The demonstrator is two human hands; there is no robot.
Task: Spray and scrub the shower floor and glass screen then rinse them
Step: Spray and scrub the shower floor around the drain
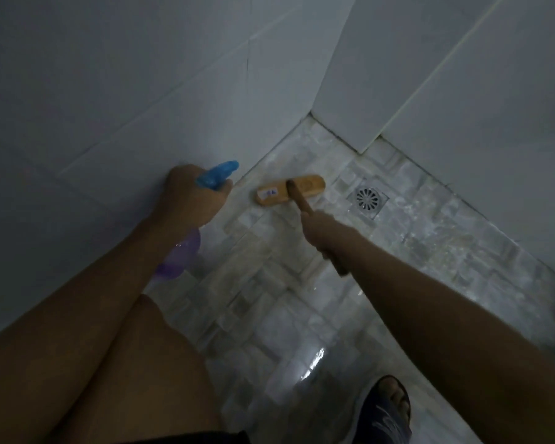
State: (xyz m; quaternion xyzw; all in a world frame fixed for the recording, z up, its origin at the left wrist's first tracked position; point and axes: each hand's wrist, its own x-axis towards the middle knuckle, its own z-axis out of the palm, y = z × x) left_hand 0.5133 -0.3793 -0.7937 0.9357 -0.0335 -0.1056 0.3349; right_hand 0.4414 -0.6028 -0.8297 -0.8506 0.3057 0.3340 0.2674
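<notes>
The scrubbing brush [290, 193] lies bristles-down on the shower floor [269, 315], just left of the floor drain [367, 200] and close to the corner where the two tiled walls meet. Its pale wooden head bears a small sticker [267, 193] on the end farther from the drain. Its darker handle slants back from the head toward the person. The right hand [321, 233] is wrapped tightly round that handle, below and to the left of the drain, with the end of the handle showing past the wrist.

Farther left of the drain, past the brush head, the left hand [193, 197] grips a spray bottle [180, 257] by the neck. The blue trigger nozzle [218, 174] points toward the corner, and the purple translucent body hangs below the wrist, close to the left wall [109, 91].

The floor is small pale mosaic tile, wet and glinting around the drain and nearer the person. The right wall [462, 91] rises directly behind the drain. Well below the drain, at the frame's lower edge, a foot in a dark sandal [388, 408] stands on the wet tile, and a bare knee [148, 347] shows under the left arm.
</notes>
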